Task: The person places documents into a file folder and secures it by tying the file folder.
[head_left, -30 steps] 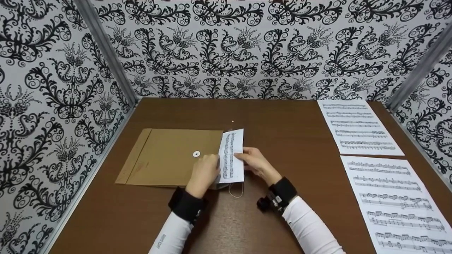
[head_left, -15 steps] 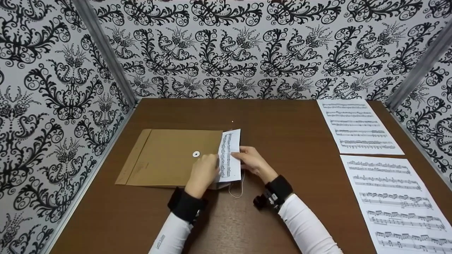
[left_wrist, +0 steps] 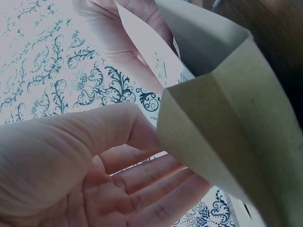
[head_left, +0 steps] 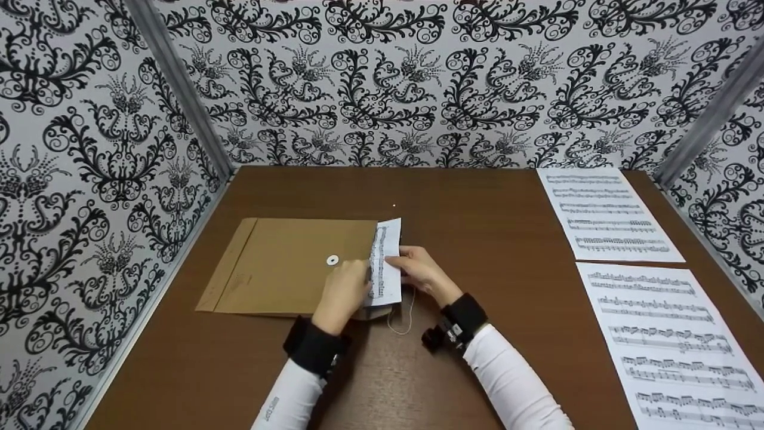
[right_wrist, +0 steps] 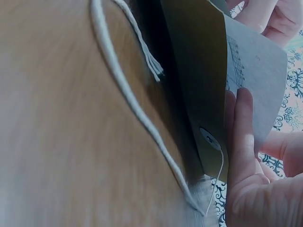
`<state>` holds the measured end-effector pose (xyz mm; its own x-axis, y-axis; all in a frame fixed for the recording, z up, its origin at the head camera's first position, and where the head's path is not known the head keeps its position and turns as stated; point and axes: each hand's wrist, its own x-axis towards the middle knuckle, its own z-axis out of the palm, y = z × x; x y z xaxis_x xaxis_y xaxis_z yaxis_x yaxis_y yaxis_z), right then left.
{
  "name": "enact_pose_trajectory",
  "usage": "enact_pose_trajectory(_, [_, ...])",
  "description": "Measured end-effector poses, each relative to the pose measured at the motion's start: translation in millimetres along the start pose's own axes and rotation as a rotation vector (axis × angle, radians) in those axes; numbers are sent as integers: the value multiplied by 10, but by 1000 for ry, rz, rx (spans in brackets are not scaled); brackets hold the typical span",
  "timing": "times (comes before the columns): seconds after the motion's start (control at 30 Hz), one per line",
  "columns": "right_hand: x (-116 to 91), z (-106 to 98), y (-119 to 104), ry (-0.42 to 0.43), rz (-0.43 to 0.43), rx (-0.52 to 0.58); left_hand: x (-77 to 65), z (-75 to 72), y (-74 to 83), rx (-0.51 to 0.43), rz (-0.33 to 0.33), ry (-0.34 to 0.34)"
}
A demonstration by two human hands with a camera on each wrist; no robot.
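Observation:
A brown paper envelope [head_left: 292,245] lies flat on the left half of the table, its mouth facing right. My left hand [head_left: 341,294] pinches the upper edge of the mouth between thumb and fingers; in the left wrist view the envelope [left_wrist: 232,118] gapes open. A sheet of printed music [head_left: 388,239] sits partly inside, a narrow strip sticking out. My right hand [head_left: 425,273] grips this strip at its right edge, thumb on top, fingers underneath. From the right wrist view, those fingers [right_wrist: 242,127] lie along the sheet's underside, beside the envelope flap with its button [right_wrist: 209,138].
A white string [head_left: 410,316] trails from the envelope onto the brown table [head_left: 477,209]. Two more music sheets, a far one [head_left: 609,215] and a near one [head_left: 668,340], lie along the right side. Patterned walls [head_left: 382,83] enclose the back and sides.
My right hand has moved left with the music sheet, so less of it shows outside the envelope. The left hand has stayed at the mouth.

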<state>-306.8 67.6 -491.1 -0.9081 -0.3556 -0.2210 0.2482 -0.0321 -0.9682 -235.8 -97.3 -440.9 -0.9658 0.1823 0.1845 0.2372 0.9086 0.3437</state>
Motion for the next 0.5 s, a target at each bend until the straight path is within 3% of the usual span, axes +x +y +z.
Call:
enact_pose_trajectory(0.27, [50, 68, -20, 1, 5, -14, 9, 4, -9, -8, 0, 2])
enact_pose_trajectory(0.5, [94, 111, -15, 5, -7, -60, 5, 24, -24, -7, 36, 52])
